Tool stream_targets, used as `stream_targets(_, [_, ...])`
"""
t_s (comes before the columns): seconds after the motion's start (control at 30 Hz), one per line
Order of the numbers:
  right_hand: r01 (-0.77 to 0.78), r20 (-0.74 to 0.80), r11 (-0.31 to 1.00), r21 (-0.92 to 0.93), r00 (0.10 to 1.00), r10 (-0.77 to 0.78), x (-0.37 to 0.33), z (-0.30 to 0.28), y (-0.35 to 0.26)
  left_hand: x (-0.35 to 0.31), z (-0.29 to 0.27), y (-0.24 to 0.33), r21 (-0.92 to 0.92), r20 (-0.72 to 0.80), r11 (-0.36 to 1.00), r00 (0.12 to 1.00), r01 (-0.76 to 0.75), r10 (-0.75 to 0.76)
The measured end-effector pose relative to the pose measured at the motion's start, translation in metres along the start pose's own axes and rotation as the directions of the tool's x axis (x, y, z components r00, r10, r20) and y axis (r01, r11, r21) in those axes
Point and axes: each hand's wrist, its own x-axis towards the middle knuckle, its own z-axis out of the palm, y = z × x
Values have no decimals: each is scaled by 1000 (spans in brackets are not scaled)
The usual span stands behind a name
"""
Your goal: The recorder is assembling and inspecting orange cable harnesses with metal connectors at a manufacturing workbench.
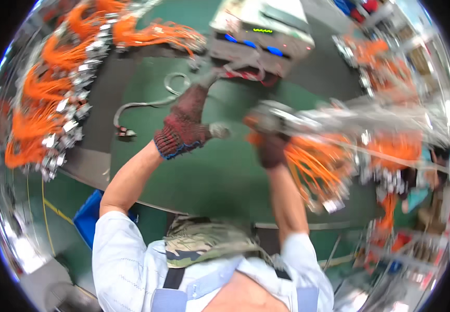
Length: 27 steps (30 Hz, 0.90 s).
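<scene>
My left hand point(186, 117), in a dark red knitted glove with grey fingertips, is held over the green mat with the fingers stretched out and the thumb apart. Nothing is in it. My right hand point(273, 148), gloved too and smeared by motion, grips a cable bundle. Orange wires point(316, 166) with silver connectors hang from beside that hand, and a blurred greyish, see-through length point(360, 122) trails off to the right. Near my left hand a grey cable point(149, 103) curls on the mat, with a small connector point(126, 132) at its end.
At the far middle stands a pale metal box point(261, 47) with a green display and blue sockets. Bunches of orange cables point(48, 99) with silver connectors line the left side, and more orange cables point(386, 67) lie at the right. A blue bin point(87, 218) stands below the table's left edge.
</scene>
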Motion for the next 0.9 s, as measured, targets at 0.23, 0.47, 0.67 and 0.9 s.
stream_targets(0.23, [223,132,714,-664,974,-182,-14,104,108,-23,123,26,-418,-77,907,993,46,-86])
stream_targets(0.47, [163,117,569,-806,986,-116,-7,66,138,20,147,17,-200,-283,944,938,-263,202])
stream_targets(0.67, [357,-33,730,-583,888,-460,-134,-9,14,10,117,18,2,-367,892,829,-452,421])
stream_targets(0.9, [-69,-187,517,-853,965,-181,-232,-131,7,-18,127,17,-39,-323,995,944,-87,70])
